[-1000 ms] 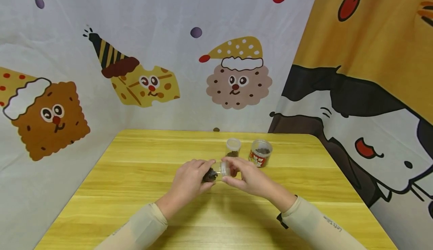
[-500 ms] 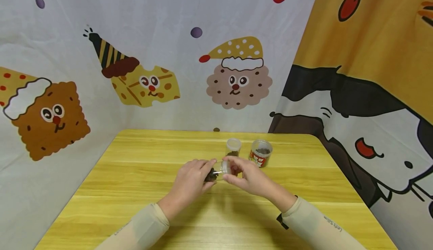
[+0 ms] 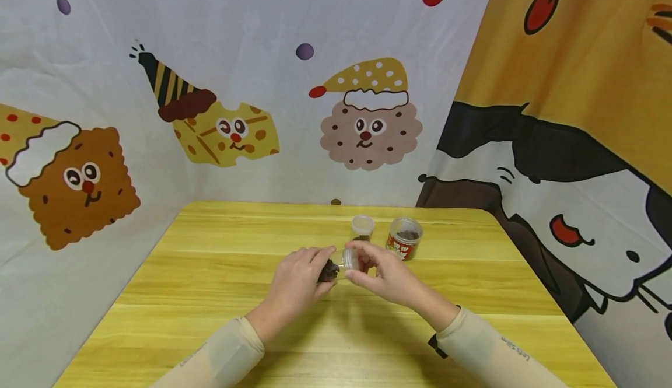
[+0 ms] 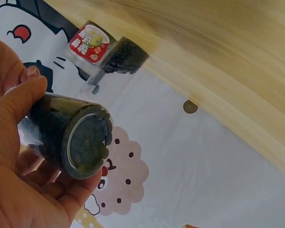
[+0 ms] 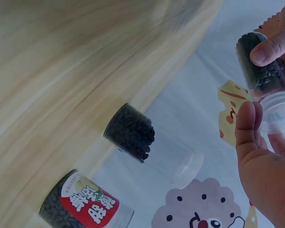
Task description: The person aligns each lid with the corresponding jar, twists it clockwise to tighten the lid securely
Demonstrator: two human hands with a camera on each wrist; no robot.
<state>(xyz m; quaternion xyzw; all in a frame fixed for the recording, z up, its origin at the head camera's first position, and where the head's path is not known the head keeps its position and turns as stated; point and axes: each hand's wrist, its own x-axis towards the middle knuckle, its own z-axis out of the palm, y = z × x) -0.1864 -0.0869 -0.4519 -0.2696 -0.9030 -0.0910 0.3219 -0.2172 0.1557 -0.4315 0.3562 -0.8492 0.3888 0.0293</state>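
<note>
Low over the table, a small clear plastic jar (image 3: 340, 265) partly filled with dark, seed-like pieces is held on its side between both hands. My left hand (image 3: 295, 276) grips its body near the bottom; the left wrist view shows thumb and fingers around the jar (image 4: 69, 135), its base facing that camera. At the other end, my right hand (image 3: 389, 276) holds the clear screw lid (image 5: 279, 111) between thumb and fingers. The lid sits on the jar's mouth. The dark pieces gather toward the base end.
Behind the hands stands a tall clear jar (image 3: 362, 227) with a lid and dark pieces in its lower part. Right of it is a wider jar (image 3: 405, 239) with a red label, also holding dark pieces. A cartoon-print cloth (image 3: 252, 38) hangs behind the wooden table (image 3: 220, 242).
The left hand and the jar have shifted very slightly to the right. The dark pieces inside have moved a little. Both hands keep their grip; the two standing jars stay put.
</note>
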